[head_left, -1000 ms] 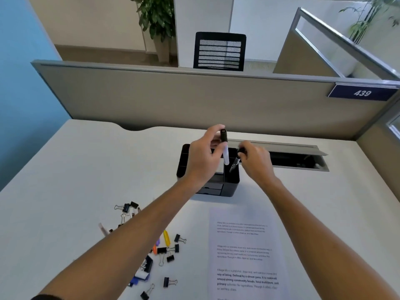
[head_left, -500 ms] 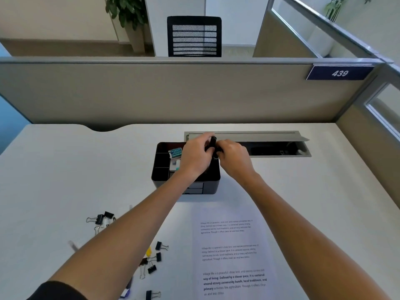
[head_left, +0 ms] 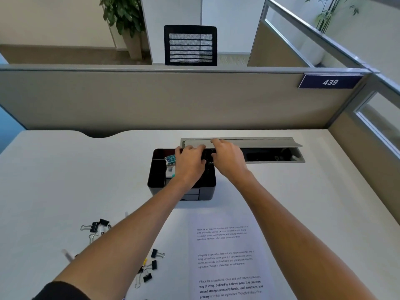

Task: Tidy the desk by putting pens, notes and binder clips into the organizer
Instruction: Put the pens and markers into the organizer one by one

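Observation:
A black desk organizer (head_left: 206,192) stands mid-desk. A patterned teal pad (head_left: 171,159) lies in one of its compartments. Both of my hands hover over its right rear compartment. My left hand (head_left: 189,164) curls its fingers round the top of a black pen (head_left: 207,157) that stands low in that compartment. My right hand (head_left: 229,161) pinches a second dark pen beside it, which is mostly hidden. Black binder clips (head_left: 95,226) lie loose at the front left, with more clips (head_left: 154,254) nearer my left forearm. A printed sheet (head_left: 227,256) lies in front of the organizer.
A grey cable tray (head_left: 249,143) with its lid raised sits right behind the organizer. A white pen (head_left: 67,255) and a yellow item (head_left: 144,261) lie among the clips. A beige partition (head_left: 151,100) closes the desk's far edge and right side.
Both hands have lowered the pens down into the organizer's right compartment; the white barrel seen earlier is now out of sight. The camera view has shifted left and down.

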